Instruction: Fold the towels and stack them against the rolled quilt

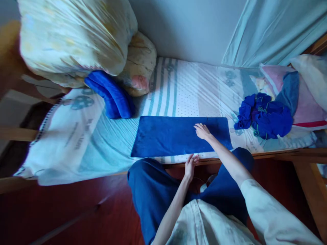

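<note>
A dark blue towel [168,136] lies spread flat as a long rectangle along the near side of the bed. My right hand [203,131] is over its right half, palm down with fingers extended, and seems to touch the cloth. My left hand [190,166] is just in front of the bed's edge, below the towel's near border. Its fingers are loosely bent and apart, with nothing in them. To the left, folded bright blue towels [111,95] rest in a thick stack on the bed.
A patterned sheet [189,85] covers the bed. Large stuffed bedding bundles [79,37] stand at the back left. On the right are a crumpled blue cloth heap [270,117], pink bedding [310,98] and a pale curtain [278,34]. A wooden bed frame [306,153] borders the bed.
</note>
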`<state>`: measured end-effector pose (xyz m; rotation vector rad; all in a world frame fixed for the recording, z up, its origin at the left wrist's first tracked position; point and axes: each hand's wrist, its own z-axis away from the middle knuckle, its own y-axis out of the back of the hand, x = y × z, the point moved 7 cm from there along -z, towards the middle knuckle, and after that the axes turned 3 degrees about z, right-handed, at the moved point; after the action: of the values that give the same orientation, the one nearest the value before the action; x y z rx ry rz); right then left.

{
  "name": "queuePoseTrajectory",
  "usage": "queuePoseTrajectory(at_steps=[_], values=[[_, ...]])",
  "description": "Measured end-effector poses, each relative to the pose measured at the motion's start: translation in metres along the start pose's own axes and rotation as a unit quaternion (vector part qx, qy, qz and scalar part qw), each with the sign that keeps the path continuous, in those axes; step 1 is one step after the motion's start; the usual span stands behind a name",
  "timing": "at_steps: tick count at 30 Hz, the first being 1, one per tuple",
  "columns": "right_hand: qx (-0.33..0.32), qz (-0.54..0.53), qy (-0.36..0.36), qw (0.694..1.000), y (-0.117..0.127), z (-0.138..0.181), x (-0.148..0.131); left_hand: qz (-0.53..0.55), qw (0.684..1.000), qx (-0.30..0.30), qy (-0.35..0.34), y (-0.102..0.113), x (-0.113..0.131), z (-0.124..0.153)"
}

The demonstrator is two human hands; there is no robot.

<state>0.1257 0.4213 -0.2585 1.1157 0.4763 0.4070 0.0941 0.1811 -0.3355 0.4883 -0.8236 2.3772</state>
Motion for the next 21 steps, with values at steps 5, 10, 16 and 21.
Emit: queuePoseTrajectory(at_steps=[5,10,16,21], values=[[-0.043,-0.028,-0.011,0.999,-0.005,-0.043,-0.04,0.151,0.986,0.014,0.062,-0.003,0.002,-0.003],[-0.052,-0.038,-0.073,0.995,0.009,-0.074,-0.029,0.22,0.973,-0.008,0.065,-0.012,0.01,-0.003],[-0.078,-0.04,-0.1,0.991,0.02,-0.101,-0.016,0.233,0.969,-0.045,0.061,-0.018,0.015,-0.006],[-0.07,-0.024,-0.112,0.991,0.023,-0.105,-0.02,0.225,0.972,-0.041,0.053,-0.015,0.013,-0.007]])
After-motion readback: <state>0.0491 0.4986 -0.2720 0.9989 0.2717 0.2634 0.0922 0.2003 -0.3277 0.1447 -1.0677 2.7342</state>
